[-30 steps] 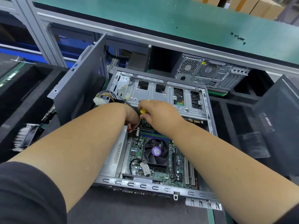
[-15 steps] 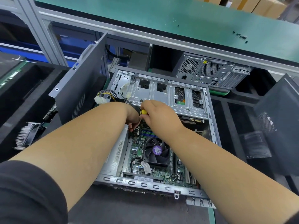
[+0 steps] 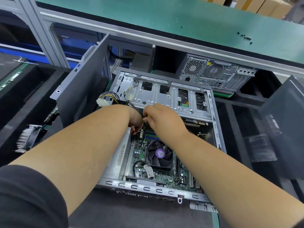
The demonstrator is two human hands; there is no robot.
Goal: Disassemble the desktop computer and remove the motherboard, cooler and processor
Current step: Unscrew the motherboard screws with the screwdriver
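Open computer case point(image 3: 215, 129); right hand point(image 3: 162, 119) around half-hidden yellow tool point(image 3: 149, 115), left hand's point(image 3: 136, 124) grip unclear.

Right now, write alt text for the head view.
Both hands work inside an open computer case: the right hand grips a yellow-handled tool while the left hand touches the motherboard beyond the cooler fan.

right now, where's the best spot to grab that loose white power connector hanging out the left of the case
Pinch the white power connector by its plastic block, coming from the left. It hangs free outside the open case, with its wires running off to the right.
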